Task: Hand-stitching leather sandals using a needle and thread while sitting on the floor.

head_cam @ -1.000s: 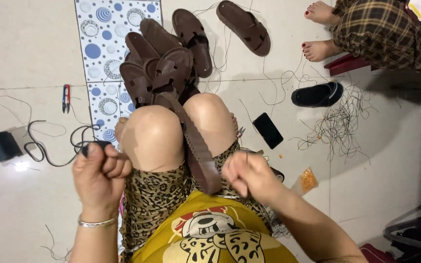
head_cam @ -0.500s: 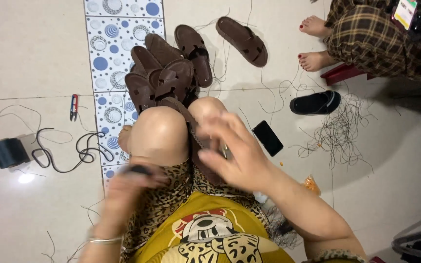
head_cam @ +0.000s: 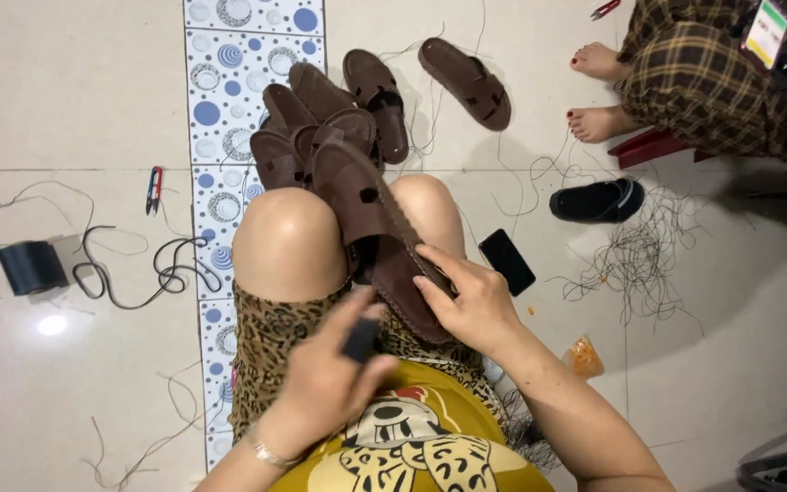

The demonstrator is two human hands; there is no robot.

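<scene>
- One dark spool of cord (head_cam: 31,267) lies on the tiled floor (head_cam: 66,91) at far left, with a loose black cord (head_cam: 138,273) coiled beside it.
- Small red-handled snips (head_cam: 153,189) lie just past the cord.
- The left hand (head_cam: 334,369) is closed around a small dark tool (head_cam: 360,340) above the lap.
- A brown sandal (head_cam: 371,228) rests sole-up between the knees, its heel end towards the lap.
- A pile of brown sandals (head_cam: 311,128) sits on the floor just beyond the knees.
- The right hand (head_cam: 471,305) lies with fingers spread, pressing on the sandal's heel end.
- A black phone (head_cam: 506,261) lies near the right knee.
- A black slipper (head_cam: 597,200) and tangled thread (head_cam: 639,260) lie further right, near another person's bare feet (head_cam: 598,91).
</scene>
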